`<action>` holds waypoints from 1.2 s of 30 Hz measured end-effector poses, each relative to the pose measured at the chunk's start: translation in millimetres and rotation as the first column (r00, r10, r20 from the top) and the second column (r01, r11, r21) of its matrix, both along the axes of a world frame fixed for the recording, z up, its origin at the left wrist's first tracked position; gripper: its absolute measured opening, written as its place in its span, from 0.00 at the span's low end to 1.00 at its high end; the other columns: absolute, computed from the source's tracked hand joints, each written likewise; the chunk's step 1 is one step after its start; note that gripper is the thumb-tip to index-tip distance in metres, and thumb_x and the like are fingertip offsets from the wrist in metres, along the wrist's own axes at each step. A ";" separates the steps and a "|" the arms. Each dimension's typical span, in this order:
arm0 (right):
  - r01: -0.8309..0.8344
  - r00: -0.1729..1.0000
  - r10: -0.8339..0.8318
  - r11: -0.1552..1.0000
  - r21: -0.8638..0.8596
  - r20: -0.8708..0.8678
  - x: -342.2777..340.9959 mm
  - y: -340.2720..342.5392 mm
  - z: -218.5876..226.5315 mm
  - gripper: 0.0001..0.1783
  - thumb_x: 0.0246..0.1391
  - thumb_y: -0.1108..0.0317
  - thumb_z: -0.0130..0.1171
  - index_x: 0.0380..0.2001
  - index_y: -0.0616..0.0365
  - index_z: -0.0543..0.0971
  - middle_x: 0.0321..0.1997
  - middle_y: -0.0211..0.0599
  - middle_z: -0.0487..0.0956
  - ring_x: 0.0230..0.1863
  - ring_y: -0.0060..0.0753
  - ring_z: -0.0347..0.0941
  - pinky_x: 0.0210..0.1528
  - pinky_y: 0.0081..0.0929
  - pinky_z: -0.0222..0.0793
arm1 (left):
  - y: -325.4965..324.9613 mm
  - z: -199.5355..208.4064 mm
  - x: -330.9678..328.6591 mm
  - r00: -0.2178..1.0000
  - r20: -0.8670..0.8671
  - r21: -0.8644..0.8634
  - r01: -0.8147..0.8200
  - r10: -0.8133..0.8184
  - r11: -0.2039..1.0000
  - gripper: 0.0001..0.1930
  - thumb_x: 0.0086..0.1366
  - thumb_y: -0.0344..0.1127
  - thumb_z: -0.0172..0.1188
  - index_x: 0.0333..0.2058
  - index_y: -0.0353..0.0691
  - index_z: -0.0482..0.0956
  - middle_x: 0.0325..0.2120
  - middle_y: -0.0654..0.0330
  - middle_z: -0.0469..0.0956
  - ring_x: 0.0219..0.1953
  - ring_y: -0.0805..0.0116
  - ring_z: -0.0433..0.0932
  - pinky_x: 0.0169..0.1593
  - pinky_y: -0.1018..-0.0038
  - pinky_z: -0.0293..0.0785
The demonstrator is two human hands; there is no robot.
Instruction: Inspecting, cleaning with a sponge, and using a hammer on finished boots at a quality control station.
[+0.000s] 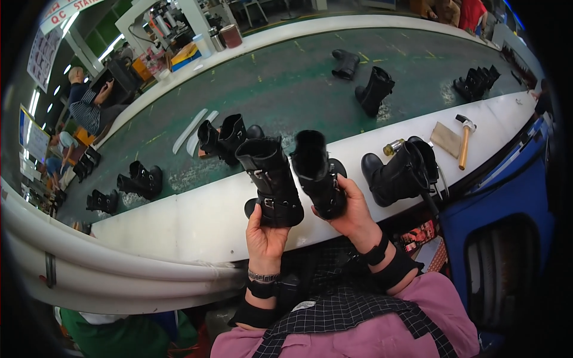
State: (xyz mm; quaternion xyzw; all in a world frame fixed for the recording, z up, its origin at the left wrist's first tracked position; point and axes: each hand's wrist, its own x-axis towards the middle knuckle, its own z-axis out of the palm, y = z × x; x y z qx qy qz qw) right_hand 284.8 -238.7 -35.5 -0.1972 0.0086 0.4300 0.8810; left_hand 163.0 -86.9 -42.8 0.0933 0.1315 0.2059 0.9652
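Boots, one gripped in the left hand [264, 237] and one in the right hand [353, 210], are held up mid-check above the white bench [197, 221], while another boot [397, 173] waits beside them on it and more sit beyond it on the green belt [286, 83]

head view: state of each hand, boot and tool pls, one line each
left hand: shut on left boot, gripping its sole end
right hand: shut on right boot, gripping its sole end
left boot: held up, shaft pointing away, buckles showing
right boot: held up, shaft opening visible
boot on ledge: standing upright, untouched
hammer: lying flat on the white ledge
boots on belt: standing on the green belt
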 end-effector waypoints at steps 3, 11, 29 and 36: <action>0.015 1.000 -0.014 1.000 -0.025 0.024 -6.0 0.7 9.1 0.21 0.59 0.53 0.54 0.51 0.52 0.74 0.47 0.36 0.79 0.46 0.36 0.77 0.47 0.44 0.73 | -6.0 1.3 -4.5 0.996 -0.081 0.009 -0.037 0.037 0.999 0.21 0.66 0.42 0.56 0.55 0.40 0.68 0.54 0.51 0.72 0.57 0.52 0.71 0.60 0.46 0.67; -0.031 1.000 0.030 0.995 -0.096 -0.007 -21.1 -1.5 9.4 0.21 0.58 0.55 0.59 0.51 0.52 0.73 0.49 0.32 0.76 0.51 0.28 0.72 0.53 0.33 0.69 | -10.4 -0.6 -8.9 0.984 -0.133 0.126 -0.102 0.119 0.987 0.22 0.68 0.48 0.54 0.55 0.42 0.67 0.54 0.53 0.72 0.56 0.54 0.72 0.57 0.49 0.73; 0.087 0.996 -0.076 0.962 -0.257 0.053 -34.4 7.7 -1.9 0.21 0.57 0.57 0.62 0.49 0.53 0.72 0.48 0.34 0.76 0.50 0.29 0.73 0.49 0.33 0.75 | -8.6 -5.4 -12.2 0.952 -0.205 0.205 -0.186 0.228 0.961 0.24 0.65 0.48 0.57 0.53 0.40 0.69 0.50 0.52 0.74 0.52 0.54 0.75 0.53 0.53 0.78; 0.102 0.995 -0.092 0.953 -0.285 0.047 -33.5 8.9 -6.0 0.22 0.56 0.56 0.62 0.49 0.53 0.72 0.48 0.34 0.76 0.50 0.30 0.73 0.49 0.33 0.75 | -9.7 -7.0 -9.7 0.950 -0.205 0.199 -0.194 0.234 0.961 0.23 0.65 0.48 0.57 0.53 0.40 0.68 0.50 0.52 0.74 0.53 0.54 0.75 0.53 0.52 0.78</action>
